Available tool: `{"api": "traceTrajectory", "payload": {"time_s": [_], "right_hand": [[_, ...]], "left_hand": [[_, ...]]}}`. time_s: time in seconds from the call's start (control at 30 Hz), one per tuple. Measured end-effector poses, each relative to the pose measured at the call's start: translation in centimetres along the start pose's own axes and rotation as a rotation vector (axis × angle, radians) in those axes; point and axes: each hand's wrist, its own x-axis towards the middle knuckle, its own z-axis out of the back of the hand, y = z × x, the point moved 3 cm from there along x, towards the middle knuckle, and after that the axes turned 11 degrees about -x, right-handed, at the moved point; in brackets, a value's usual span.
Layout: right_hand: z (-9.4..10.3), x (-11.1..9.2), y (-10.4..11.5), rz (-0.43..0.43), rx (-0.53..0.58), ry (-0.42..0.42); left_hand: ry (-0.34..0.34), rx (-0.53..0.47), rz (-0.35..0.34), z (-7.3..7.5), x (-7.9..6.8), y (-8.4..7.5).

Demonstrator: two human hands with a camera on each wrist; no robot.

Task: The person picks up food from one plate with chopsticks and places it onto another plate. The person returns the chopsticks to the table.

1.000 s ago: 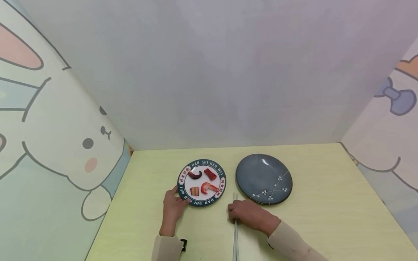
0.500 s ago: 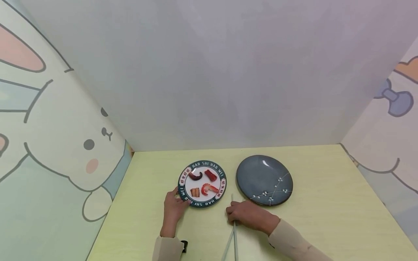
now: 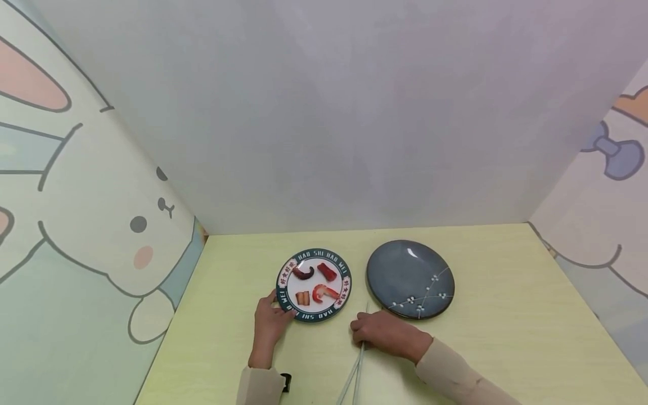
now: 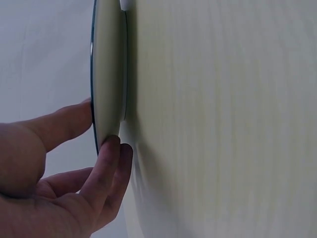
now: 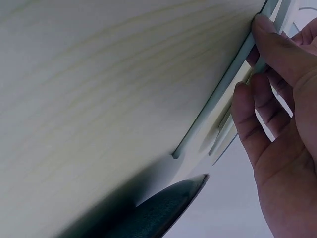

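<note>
My left grip pinches the plate by its thin dark edge, thumb at the rim, fingertips against the pale underside; soft shadow falls across the grained bench.

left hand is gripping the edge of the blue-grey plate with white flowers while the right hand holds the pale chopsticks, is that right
One part is off: the head view shows the left hand gripping the edge of the lettered plate, not the blue-grey plate. The right hand does hold the pale chopsticks.
</note>
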Motion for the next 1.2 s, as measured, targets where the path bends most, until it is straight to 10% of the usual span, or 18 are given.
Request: {"api": "traceTrajectory", "payload": {"time_s": [0.53, 1.2], "right_hand": [[-0.2, -0.5, 0.4, -0.052, 0.054, 0.016], [0.2, -2.3, -0.2, -0.068, 0.155, -0.295]], "left_hand": [[0.003, -0.02, -0.025, -0.1, -0.1, 0.1], [0.002, -0.011, -0.015, -0.1, 0.1, 0.2]]}}
